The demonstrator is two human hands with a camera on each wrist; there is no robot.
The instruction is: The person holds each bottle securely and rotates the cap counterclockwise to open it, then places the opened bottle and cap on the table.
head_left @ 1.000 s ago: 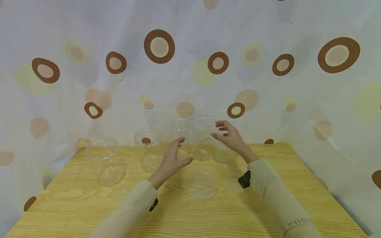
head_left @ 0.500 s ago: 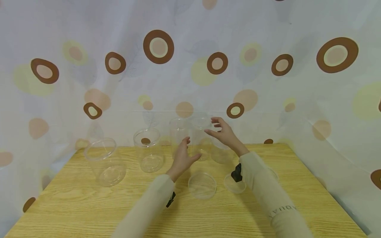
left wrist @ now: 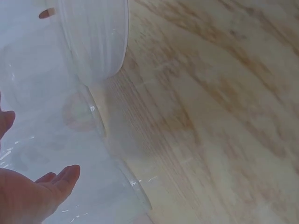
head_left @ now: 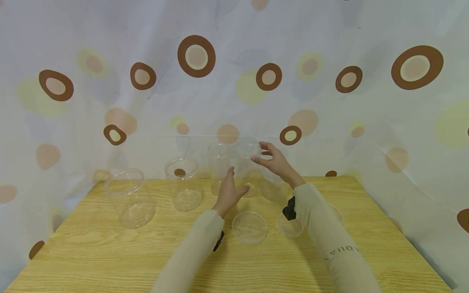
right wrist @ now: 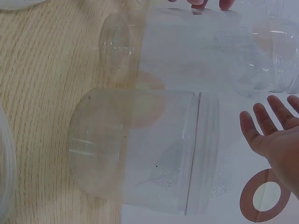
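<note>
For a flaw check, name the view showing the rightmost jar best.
Right wrist: the rightmost jar shows large and whole. The head view has it small, partly behind the right hand; whether the left wrist view shows it is unclear.

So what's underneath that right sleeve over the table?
Part of a clear round lid shows beyond the outer edge of the right sleeve. The sleeve covers the rest, so anything else there can't be seen.

Tall jar | transparent | cylindrical | upright | rear of table, between two jars
</note>
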